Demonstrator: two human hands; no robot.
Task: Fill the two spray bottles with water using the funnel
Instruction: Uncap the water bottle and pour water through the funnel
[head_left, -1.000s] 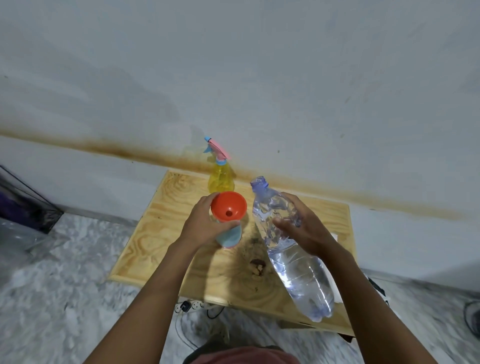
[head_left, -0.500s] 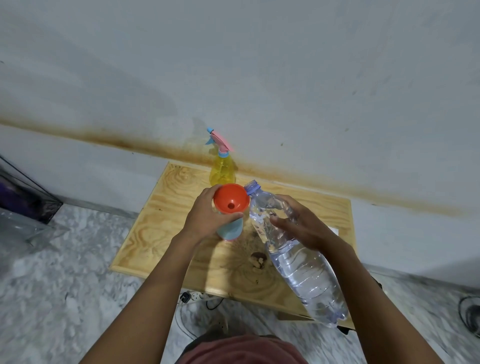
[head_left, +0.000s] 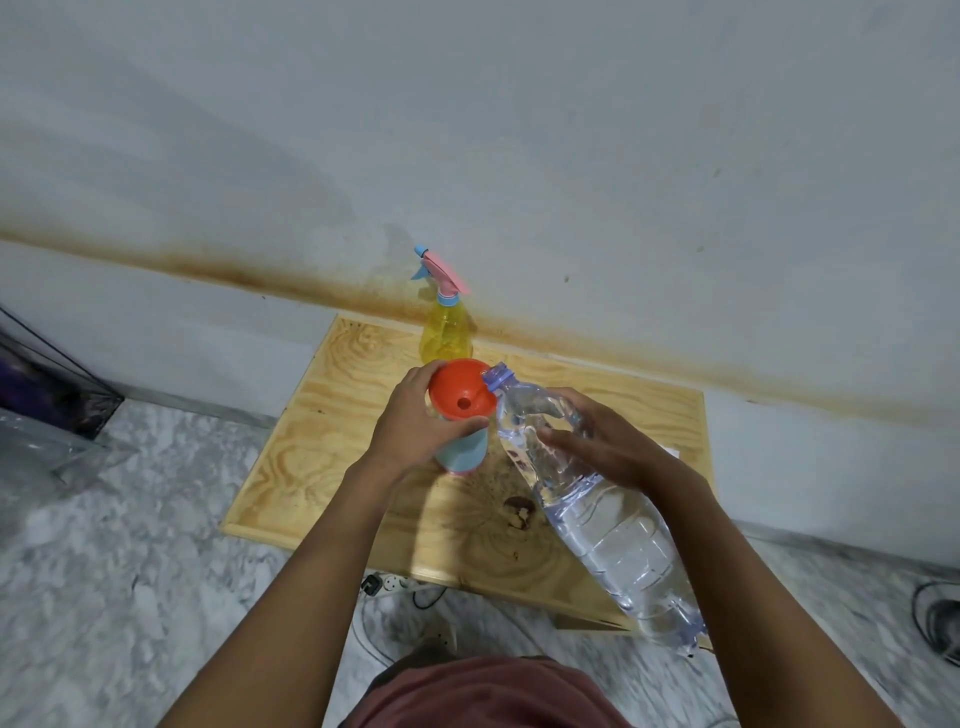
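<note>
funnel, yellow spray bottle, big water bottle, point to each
funnel (head_left: 451, 387): head view, inside of the orange cone
yellow spray bottle (head_left: 445, 335): head view, yellow body
big water bottle (head_left: 613, 540): head view, clear lower body

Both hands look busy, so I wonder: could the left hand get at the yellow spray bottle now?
Probably yes, once freed: the left hand grips the blue bottle under the funnel, but the yellow spray bottle stands just behind with nothing between.

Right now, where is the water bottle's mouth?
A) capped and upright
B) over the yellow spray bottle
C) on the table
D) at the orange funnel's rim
D: the water bottle, tilted in the right hand, has its mouth at the rim of the orange funnel on the blue bottle that the left hand grips.
</note>
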